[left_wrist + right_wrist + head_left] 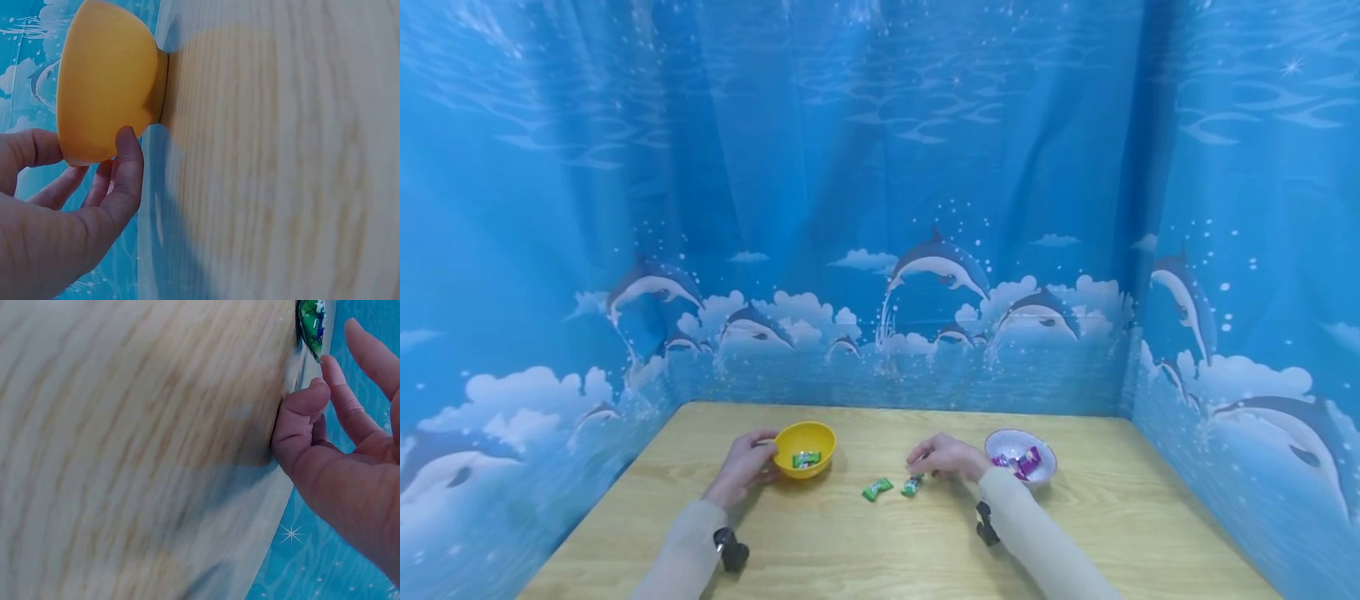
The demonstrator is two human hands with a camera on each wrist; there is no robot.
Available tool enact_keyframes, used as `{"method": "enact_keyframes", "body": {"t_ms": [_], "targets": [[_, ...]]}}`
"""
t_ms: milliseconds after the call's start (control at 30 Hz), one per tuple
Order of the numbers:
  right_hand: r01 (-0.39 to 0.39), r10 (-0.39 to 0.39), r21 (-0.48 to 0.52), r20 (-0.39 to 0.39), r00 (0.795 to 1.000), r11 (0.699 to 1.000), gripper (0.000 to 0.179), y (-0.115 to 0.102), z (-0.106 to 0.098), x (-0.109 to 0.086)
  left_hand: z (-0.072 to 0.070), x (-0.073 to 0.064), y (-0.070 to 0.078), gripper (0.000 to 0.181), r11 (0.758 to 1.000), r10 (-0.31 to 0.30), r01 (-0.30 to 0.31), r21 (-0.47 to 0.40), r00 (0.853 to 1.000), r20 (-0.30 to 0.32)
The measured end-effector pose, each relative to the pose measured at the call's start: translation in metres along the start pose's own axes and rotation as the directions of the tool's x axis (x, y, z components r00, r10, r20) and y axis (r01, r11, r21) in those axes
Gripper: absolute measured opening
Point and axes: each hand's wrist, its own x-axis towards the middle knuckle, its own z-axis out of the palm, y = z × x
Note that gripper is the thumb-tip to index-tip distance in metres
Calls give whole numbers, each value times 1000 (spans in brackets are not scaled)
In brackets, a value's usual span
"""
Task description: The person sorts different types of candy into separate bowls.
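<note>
My left hand [745, 467] grips the near-left side of a yellow bowl [805, 437], its fingers at the rim and outer wall in the left wrist view. Inside this bowl lie green-wrapped candies [807, 459]. On the table, a green-wrapped candy [877, 488] lies between the hands. Another green candy [912, 486] sits right below the fingertips of my right hand [951, 458]. The right wrist view shows that candy [312, 325] just beyond one fingertip, outside the grasp, while the bent thumb rests low at the wood.
To the right of my right hand stands a white bowl [1011, 442] with a purplish rim, holding several purple-wrapped candies [1028, 460]. A light wood table [850, 550] lies under everything. Blue dolphin-print curtains [820, 250] enclose its back and sides.
</note>
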Motion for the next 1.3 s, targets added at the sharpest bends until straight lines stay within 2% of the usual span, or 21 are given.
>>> {"method": "enact_keyframes", "body": {"t_ms": [200,400,1300], "targets": [[-3,-1,-84,-39,999,996,20,2,1,-1,0,-1,0,48,1000,5,-5,-4,1000,10],[10,-20,-144,-68,997,990,21,6,3,0,0,-2,-1,50,1000,4,-4,-14,1000,17],[11,-46,-256,-128,991,967,15,2,12,-1,-2,-3,0,49,1000,5,-5,-5,1000,30]]}}
